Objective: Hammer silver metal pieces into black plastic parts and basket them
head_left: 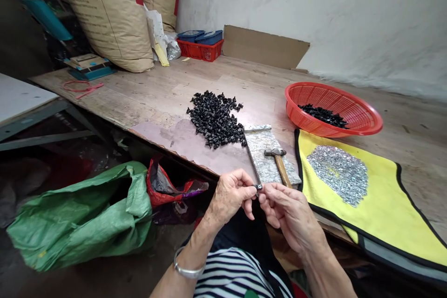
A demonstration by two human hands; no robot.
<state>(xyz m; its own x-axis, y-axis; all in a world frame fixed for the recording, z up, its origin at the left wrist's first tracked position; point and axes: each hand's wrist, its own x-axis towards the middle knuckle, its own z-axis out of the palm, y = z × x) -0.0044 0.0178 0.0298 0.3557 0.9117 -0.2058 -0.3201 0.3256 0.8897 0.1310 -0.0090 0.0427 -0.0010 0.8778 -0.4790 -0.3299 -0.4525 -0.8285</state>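
Between its thumb and fingers, my left hand [232, 195] pinches a small black plastic part [258, 187] with a bit of metal showing on it. My right hand [288, 212] is closed at the other side of that part, fingertips together; whether a tiny piece is in them is hidden. Just beyond the hands, a hammer [280, 167] with a wooden handle lies on a stone slab [260, 142]. A heap of similar black parts [216, 118] is left of the slab. To the right, many small shiny metal pieces [338, 172] are spread on a yellow cloth [391, 205].
A red plastic basket [366, 118] with black parts stands behind the cloth. At the back are a red crate [200, 50] with blue boxes, cardboard [261, 46] and large paper sacks [108, 14]. A green sack [80, 219] sits below the table's left edge.
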